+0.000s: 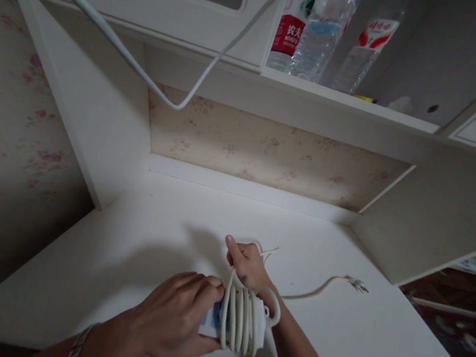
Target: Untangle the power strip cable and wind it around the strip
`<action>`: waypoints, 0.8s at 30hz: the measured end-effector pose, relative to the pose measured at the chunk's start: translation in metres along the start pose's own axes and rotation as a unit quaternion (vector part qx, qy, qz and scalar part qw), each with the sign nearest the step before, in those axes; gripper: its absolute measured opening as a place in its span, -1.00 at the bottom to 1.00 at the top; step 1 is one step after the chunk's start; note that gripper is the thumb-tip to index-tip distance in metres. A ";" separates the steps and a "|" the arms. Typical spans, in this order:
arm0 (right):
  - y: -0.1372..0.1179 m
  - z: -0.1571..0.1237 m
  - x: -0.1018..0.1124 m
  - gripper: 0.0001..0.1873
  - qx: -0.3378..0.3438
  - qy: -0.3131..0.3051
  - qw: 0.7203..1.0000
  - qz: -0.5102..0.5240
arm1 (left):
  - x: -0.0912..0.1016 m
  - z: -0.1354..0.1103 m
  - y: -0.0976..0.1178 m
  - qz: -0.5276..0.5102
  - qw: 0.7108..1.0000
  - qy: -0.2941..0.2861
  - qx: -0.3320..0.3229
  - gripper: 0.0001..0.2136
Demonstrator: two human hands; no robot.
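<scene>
My left hand is wrapped around one end of a white power strip with blue on it, held just above the desk near its front edge. Several turns of its off-white cord lie side by side around the strip's other end. Beyond the strip, my right hand is closed on a stretch of the cord running up from the coils, thumb pointing up. Past my right wrist the loose cord trails over the desk to a plug, its prongs facing right.
Under the hands is a white desk, with side panels and a floral back wall. A shelf above holds several plastic bottles. A thick white cable hangs across the upper left, in front of the cabinet.
</scene>
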State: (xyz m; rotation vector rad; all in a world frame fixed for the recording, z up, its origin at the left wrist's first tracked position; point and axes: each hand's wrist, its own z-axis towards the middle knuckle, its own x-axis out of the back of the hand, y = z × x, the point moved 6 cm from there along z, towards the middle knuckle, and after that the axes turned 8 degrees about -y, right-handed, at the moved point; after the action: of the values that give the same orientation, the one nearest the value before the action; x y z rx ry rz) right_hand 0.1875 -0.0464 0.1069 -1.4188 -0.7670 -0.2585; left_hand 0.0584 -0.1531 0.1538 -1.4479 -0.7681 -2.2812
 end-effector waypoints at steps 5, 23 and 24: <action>0.010 0.000 0.000 -0.30 -0.011 -0.001 1.000 -0.025 | 0.005 0.000 -0.007 -0.031 0.999 -0.036 0.028 -0.47; -0.014 0.011 0.005 -0.27 -0.013 0.030 0.999 -0.009 | 0.010 -0.006 -0.007 -0.072 0.993 -0.097 0.017 -0.47; -0.015 0.011 0.005 -0.27 -0.013 0.029 0.999 -0.006 | 0.009 -0.006 -0.008 -0.068 0.994 -0.090 0.016 -0.47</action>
State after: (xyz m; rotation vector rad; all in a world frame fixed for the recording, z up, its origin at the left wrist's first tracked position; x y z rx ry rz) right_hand 0.1788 -0.0373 0.1209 -1.4256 -0.7274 -0.3193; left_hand 0.0462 -0.1506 0.1576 -1.6496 -0.9794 -2.2457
